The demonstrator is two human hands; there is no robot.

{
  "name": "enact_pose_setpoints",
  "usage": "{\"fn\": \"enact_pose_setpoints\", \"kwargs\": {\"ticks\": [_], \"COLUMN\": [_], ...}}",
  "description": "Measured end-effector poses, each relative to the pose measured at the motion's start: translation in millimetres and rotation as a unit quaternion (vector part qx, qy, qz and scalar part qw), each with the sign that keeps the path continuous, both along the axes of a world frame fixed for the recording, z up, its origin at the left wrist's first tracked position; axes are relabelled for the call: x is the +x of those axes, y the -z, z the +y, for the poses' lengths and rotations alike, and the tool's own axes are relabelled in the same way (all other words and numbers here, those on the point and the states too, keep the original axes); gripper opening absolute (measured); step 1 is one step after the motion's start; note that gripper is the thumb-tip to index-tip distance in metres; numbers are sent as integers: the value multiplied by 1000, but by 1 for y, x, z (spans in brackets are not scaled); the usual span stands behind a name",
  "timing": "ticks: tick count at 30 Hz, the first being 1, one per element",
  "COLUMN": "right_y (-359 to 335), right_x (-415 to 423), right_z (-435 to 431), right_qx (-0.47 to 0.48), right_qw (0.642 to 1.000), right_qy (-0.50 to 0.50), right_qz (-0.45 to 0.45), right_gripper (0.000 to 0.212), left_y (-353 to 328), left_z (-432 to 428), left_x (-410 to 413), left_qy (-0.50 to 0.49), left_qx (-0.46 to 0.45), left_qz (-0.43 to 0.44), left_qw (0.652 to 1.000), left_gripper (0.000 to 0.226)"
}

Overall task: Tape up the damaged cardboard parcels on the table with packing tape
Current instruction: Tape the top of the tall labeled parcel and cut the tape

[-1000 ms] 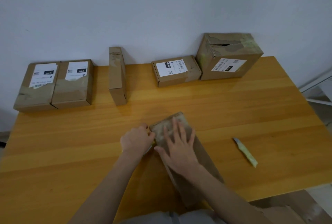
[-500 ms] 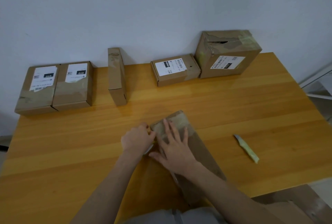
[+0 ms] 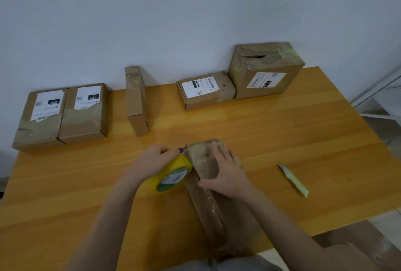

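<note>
A long flat cardboard parcel [image 3: 219,212] lies in front of me, running from the table's near edge toward the middle, with clear tape along its top. My left hand [image 3: 155,161] grips a yellow roll of packing tape [image 3: 172,176], held against the parcel's left side near its far end. My right hand [image 3: 225,173] rests on the parcel's far end, fingers spread over the top and thumb curled round its left edge.
Along the wall stand two labelled boxes [image 3: 61,114] at the left, a narrow upright box [image 3: 136,99], a small labelled box [image 3: 206,90] and a torn bigger box [image 3: 265,69]. A pale green utility knife [image 3: 294,180] lies right of me. More cardboard [image 3: 355,246] sits below the table's right corner.
The tape roll has come up into view in my left hand beside the parcel. My right hand slid toward the parcel's far end and its thumb wrapped round the edge.
</note>
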State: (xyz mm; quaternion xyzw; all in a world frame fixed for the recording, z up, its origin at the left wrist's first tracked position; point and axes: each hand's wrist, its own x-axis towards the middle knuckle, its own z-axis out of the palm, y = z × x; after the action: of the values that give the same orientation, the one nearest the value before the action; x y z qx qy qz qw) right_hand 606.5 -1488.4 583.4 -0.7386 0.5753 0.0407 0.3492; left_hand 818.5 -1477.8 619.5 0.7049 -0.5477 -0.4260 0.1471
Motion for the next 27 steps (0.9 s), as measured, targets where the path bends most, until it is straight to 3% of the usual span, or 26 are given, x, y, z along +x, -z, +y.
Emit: {"fn": "enact_pose_setpoints", "kwargs": {"ticks": [2, 5, 8, 12, 15, 18, 22, 25, 27], "right_y": [-2, 7, 16, 10, 7, 10, 15, 19, 19], "right_x": [-15, -30, -35, -27, -25, -25, -17, -12, -11], "right_z": [-6, -10, -11, -9, -1, 0, 2, 2, 3], "right_qx": [57, 148, 172, 99, 47, 53, 99, 86, 72], "right_qw": [989, 930, 910, 928, 933, 941, 926, 931, 937], "right_qy": [64, 177, 216, 208, 210, 196, 227, 214, 202], "right_qz": [-119, -286, -309, -292, -287, -270, -283, -283, -276], "right_gripper": [109, 105, 96, 35, 16, 20, 61, 58, 43], "left_y": [-26, -46, -47, -45, -45, -42, -45, -51, -54], "left_z": [-4, -12, -22, -26, -27, -32, -36, -37, -36], "left_x": [3, -4, -29, -57, -68, -71, -68, -69, -70], "left_qy": [-3, 51, 103, 101, 84, 71, 52, 64, 77], "left_qx": [-52, -70, -82, -83, -89, -117, -127, -123, -127], "left_qz": [86, 128, 119, 139, 136, 86, -7, -83, -149], "left_qw": [995, 988, 984, 982, 983, 987, 991, 987, 978], "left_gripper": [41, 32, 55, 69, 66, 48, 57, 58, 60]}}
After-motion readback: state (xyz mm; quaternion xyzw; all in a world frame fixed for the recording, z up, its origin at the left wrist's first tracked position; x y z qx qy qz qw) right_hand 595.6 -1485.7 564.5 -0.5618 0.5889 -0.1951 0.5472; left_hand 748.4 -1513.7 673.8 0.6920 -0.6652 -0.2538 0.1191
